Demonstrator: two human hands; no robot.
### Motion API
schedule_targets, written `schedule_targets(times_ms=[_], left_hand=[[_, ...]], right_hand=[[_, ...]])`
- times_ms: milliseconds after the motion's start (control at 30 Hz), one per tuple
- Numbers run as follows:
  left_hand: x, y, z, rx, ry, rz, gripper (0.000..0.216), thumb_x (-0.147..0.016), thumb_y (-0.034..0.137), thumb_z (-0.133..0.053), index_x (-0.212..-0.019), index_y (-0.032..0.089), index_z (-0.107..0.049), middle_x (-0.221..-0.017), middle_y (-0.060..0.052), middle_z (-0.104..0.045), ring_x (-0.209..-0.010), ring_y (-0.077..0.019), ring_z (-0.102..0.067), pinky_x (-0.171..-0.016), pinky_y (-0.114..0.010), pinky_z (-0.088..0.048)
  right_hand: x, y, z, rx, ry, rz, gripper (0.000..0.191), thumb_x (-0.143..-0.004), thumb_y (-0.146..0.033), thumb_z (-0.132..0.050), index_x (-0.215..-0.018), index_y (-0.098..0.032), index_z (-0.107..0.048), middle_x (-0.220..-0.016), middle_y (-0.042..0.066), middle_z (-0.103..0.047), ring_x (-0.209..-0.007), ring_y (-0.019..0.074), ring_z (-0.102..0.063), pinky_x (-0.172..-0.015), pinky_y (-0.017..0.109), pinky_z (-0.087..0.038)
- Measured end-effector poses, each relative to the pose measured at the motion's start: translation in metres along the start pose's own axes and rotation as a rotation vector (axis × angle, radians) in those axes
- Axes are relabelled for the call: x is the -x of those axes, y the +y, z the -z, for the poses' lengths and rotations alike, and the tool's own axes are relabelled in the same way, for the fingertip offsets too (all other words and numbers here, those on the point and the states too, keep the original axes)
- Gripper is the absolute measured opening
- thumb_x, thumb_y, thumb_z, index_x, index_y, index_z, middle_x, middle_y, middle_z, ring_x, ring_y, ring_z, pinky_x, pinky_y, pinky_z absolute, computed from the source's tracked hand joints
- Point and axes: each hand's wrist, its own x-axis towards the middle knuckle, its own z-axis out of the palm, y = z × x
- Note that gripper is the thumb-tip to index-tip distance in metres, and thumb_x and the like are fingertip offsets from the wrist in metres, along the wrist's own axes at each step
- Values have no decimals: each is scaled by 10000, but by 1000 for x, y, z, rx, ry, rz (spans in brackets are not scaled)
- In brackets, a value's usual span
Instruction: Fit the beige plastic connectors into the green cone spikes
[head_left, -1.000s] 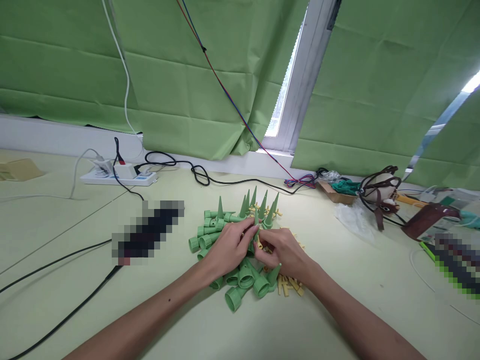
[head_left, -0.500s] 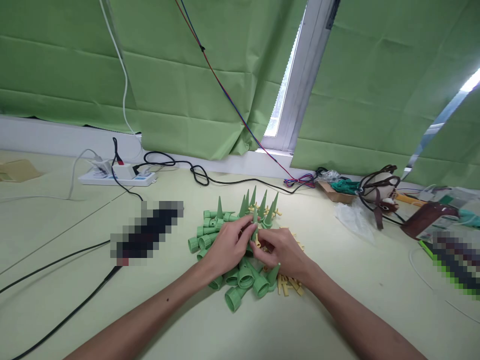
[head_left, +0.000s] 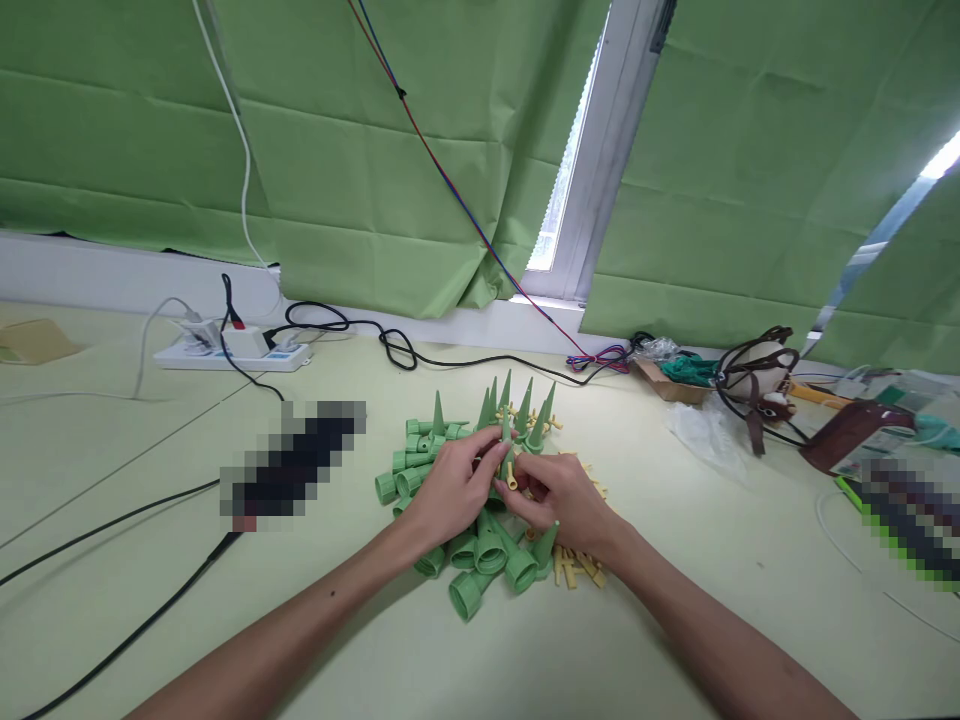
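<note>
Both hands meet over a heap of green cone-shaped plastic spikes (head_left: 480, 555) on the pale green table (head_left: 375, 660). My left hand (head_left: 450, 488) pinches one green spike (head_left: 507, 450) near its tip. My right hand (head_left: 559, 495) has its fingers closed on a small yellow plastic piece (head_left: 512, 481) right against that spike. Several spikes stand upright (head_left: 525, 410) just behind the hands. More small yellow pieces (head_left: 577, 572) lie by my right wrist.
A white power strip (head_left: 232, 352) with plugs and black cables (head_left: 397, 350) sits at the back left. A blurred dark object (head_left: 292, 465) lies left of the heap. At the right are a clear bag (head_left: 705, 430), straps and a brown case (head_left: 855, 432). Green curtains hang behind.
The hands have shifted slightly up and away, staying joined on the spike and the yellow piece. Nothing else has moved.
</note>
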Motion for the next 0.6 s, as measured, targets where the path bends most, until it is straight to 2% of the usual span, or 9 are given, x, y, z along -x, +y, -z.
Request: schedule_targets(times_ms=[233,367,500,600], left_hand=[[0,0,-1,19,15,0,306,-954,395,-412,-916,175,-621,-698,-24,-585,-717,-187,-570,-612,-261,-455],[0,-1,-1,16,31,7,263,-957,382,-431,-927,178,-595,-775,-33,-613,-768,-184,-587,-633,-258,-461],[-1,1,2,-40,57,6,236,-962,373,-443,-914,182,-573,-841,-30,-633,-773,-168,-591,-620,-249,-451],[-2,2,4,-113,140,4,225,-950,375,-470,-933,180,-582,-856,-27,-639,-727,-150,-580,-590,-243,-439]], right_hand=[[-1,-2,2,-15,-22,-25,314,-890,-275,-534,-656,-208,-336,-554,-66,-357,-496,84,-286,-501,227,-239],[-1,1,3,-13,-30,-45,312,-916,-279,-514,-664,-206,-346,-559,-67,-345,-507,87,-301,-511,220,-254],[-2,5,4,10,-36,-84,299,-921,-299,-553,-681,-199,-405,-556,-71,-382,-509,84,-334,-516,212,-263],[-3,6,6,38,-45,-113,233,-902,-341,-597,-752,-196,-495,-562,-72,-413,-511,90,-371,-524,213,-284]])
